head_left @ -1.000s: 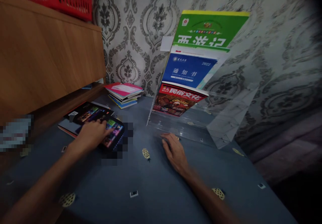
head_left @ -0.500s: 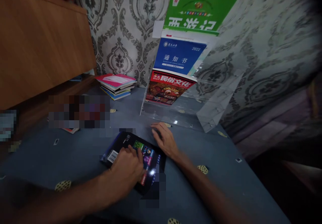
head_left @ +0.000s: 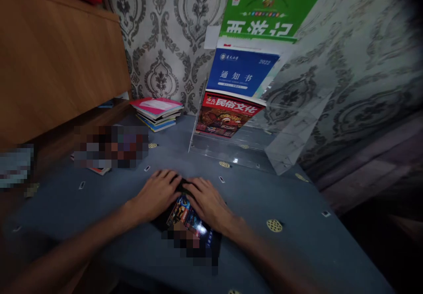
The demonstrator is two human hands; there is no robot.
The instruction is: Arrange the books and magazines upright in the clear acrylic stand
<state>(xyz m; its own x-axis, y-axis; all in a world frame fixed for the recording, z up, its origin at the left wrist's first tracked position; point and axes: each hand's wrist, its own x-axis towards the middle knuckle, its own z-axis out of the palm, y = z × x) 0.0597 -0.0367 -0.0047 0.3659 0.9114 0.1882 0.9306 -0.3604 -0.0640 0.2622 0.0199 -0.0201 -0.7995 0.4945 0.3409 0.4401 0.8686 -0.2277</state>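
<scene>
A black book [head_left: 195, 221] with small coloured pictures on its cover lies flat on the blue tablecloth [head_left: 244, 258], right in front of me. Over its far left part rests my left hand [head_left: 161, 193], fingers stretched out and slightly bent. My right hand [head_left: 207, 200] lies at the far right part of the same book, fingers extended and close to those of the left. Both palms face down and cover much of the cover's upper area. Part of the book's near side is blurred out.
A clear acrylic rack [head_left: 228, 154] stands behind, holding a green book [head_left: 261, 25], a blue booklet [head_left: 241, 73] and a red book [head_left: 229, 114]. Further left are a stack of books [head_left: 157, 113] and a blurred-out item [head_left: 112, 146]. A wooden cabinet [head_left: 62, 65] borders the left.
My left hand has moved from the middle of the book to its far left part. My right hand has shifted from beside the book onto its far right part.
</scene>
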